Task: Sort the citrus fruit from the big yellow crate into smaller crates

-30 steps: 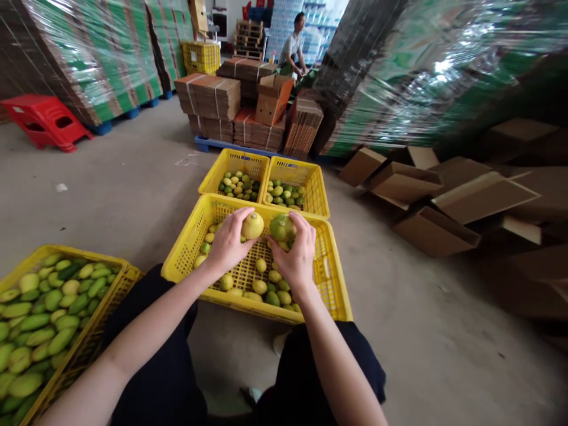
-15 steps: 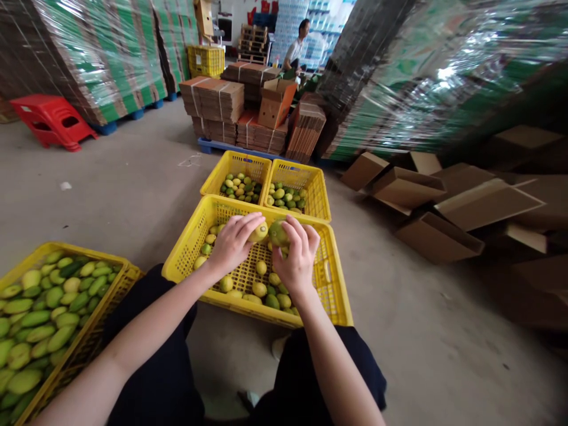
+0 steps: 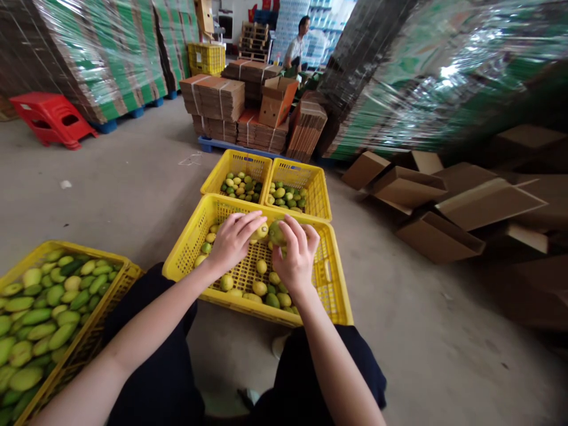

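My left hand [image 3: 233,239] is closed around a yellow lemon [image 3: 261,231], its end facing right. Close beside it, my right hand [image 3: 298,248] grips a green lemon [image 3: 276,233] between thumb and fingers. Both fruits are held above a yellow plastic crate [image 3: 177,260] in front of my knees. Inside that crate, yellow lemons [image 3: 260,288] lie scattered toward the left and near side, with greener ones [image 3: 272,300] at the near right, partly hidden by my right hand.
Two smaller yellow crates [image 3: 320,195] with lemons adjoin the far side. At my left stands a fuller crate [image 3: 126,266] of green, elongated fruit. Opened cardboard boxes [image 3: 439,236] lie at right. Flattened cartons [image 3: 213,97], a red stool [image 3: 55,118] and a seated person [image 3: 295,50] are farther back.
The green lemon has turned slightly in my right hand and shifted a little left. My left hand still holds the yellow lemon in nearly the same place.
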The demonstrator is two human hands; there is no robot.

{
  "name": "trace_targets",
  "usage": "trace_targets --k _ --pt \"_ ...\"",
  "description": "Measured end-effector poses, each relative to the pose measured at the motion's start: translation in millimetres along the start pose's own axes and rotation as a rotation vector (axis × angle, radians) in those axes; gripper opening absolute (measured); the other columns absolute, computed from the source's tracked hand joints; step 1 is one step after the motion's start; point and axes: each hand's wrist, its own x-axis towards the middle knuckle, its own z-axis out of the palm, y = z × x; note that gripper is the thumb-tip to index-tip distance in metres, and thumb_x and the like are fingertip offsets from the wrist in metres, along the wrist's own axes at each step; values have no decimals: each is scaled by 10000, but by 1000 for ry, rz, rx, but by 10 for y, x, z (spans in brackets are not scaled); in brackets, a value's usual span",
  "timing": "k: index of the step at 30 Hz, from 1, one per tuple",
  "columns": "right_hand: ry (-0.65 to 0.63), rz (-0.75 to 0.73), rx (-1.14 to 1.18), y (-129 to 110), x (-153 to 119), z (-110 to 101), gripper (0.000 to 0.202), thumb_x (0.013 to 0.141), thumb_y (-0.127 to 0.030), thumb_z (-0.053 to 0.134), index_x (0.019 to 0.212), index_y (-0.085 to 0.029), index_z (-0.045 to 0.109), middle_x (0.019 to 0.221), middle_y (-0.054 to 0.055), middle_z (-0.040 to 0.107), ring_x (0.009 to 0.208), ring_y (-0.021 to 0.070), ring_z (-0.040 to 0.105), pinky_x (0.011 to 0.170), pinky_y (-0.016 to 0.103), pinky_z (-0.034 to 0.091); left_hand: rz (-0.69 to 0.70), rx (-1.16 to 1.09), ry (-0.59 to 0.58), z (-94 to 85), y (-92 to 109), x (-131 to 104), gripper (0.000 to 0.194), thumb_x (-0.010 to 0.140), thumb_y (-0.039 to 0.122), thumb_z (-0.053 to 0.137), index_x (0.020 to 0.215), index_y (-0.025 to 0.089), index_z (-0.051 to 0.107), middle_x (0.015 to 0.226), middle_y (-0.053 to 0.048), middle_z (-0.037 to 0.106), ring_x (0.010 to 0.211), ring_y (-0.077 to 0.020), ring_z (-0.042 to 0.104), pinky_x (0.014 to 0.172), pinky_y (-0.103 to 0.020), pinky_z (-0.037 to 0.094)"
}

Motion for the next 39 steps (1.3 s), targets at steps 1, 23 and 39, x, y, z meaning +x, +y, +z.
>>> trace_targets --k 1,23,39 --pt "-4 4 2 -1 -1 0 737 806 28 497 1460 -302 411 1313 88 649 1186 298 519 966 476 471 0 4 3 -2 0 1 646 844 -37 501 1424 244 452 1324 -72 645 1131 -244 587 963 -420 533" --pt "-56 22 25 22 -29 44 656 806 23 477 1395 -264 501 1322 103 646 1169 289 528 973 487 469 -45 58 -38 3 -6 -32 699 804 -54 482 1424 268 486 1320 -54 667 1112 -256 598 942 -407 473" --pt "-115 764 720 -12 92 10 568 661 -336 841 1174 -258 612 1153 70 669 1014 261 658 878 452 566 -867 -939 29 -25 -43 101 671 603 280 902 1193 190 594 1176 -121 670 1110 -304 653 894 -402 568"
